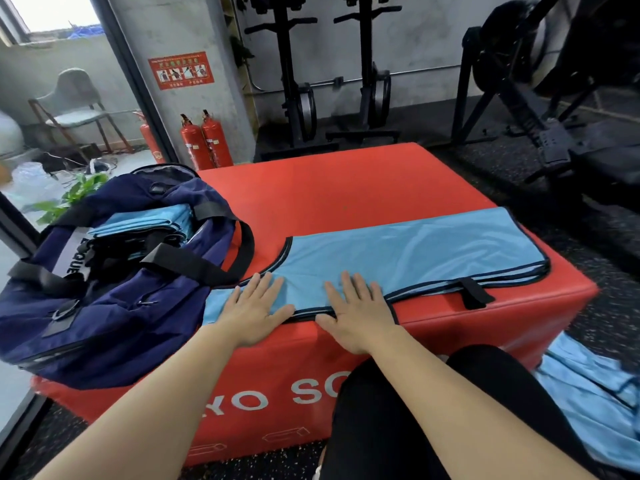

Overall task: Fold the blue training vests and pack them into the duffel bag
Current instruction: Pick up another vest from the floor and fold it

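A light blue training vest (415, 251) with black trim lies folded lengthwise across the red padded box (329, 188). My left hand (254, 308) presses flat on the vest's near left end, fingers spread. My right hand (360, 313) lies flat beside it, over the vest's near edge and the box's front rim. A navy duffel bag (114, 271) sits open on the box's left end, with several folded blue vests (145, 220) stacked inside. More blue vests (595, 396) lie heaped on the floor at the lower right.
Two red fire extinguishers (206, 142) stand against the wall behind the box. Black gym machines (512, 109) fill the back and right. A green plant (74, 195) and a chair (74, 105) are at the left. My black-clad knee (398, 410) is against the box's front.
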